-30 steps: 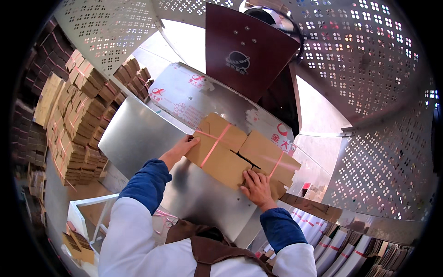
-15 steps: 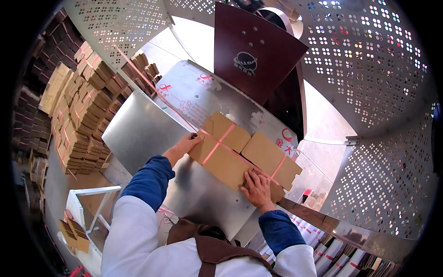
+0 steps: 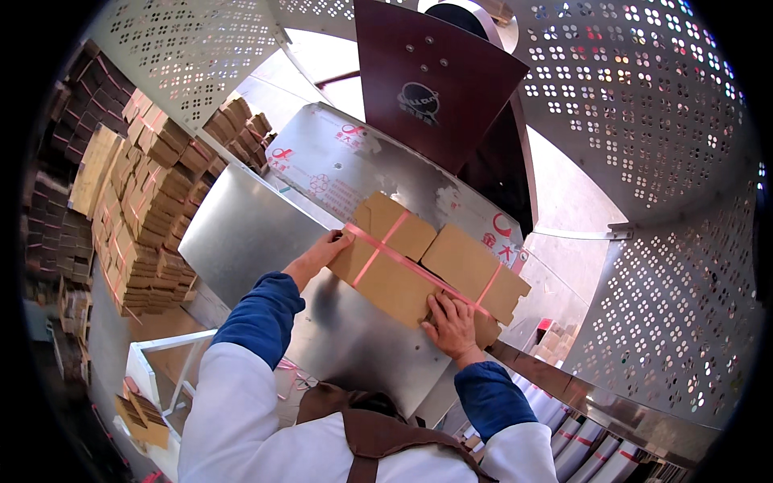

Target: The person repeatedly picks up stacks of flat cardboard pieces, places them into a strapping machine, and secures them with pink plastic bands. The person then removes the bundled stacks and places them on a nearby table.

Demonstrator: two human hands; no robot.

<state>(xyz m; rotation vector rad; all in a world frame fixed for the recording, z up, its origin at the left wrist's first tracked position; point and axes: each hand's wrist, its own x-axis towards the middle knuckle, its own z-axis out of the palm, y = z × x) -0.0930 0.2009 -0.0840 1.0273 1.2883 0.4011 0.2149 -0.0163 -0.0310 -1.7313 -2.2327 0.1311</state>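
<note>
A flat bundle of brown folded cardboard (image 3: 378, 291) lies slantwise on the metal worktop. A pink strap (image 3: 382, 249) runs along its length, and two shorter bands cross it. My left hand (image 3: 324, 249) pinches the bundle's left corner, thumb and fingers at its edge. Near the right end, my right hand (image 3: 453, 328) has its fingers over the top by the near edge, with the thumb lower at the side. The bundle's underside is hidden.
The worktop (image 3: 250, 217) is bare metal, with a printed plate (image 3: 310, 149) behind. A dark red panel (image 3: 435, 72) rises beyond. Perforated metal guards (image 3: 628, 105) curve around. Strapped cardboard stacks (image 3: 149, 201) stand at left, near a white frame (image 3: 149, 366). Wrapped rolls (image 3: 592, 459) lie lower right.
The pink strap length that stretched from the bundle to the upper left guard is gone from there. Both hands stay on the bundle, almost unmoved. The view has shifted slightly.
</note>
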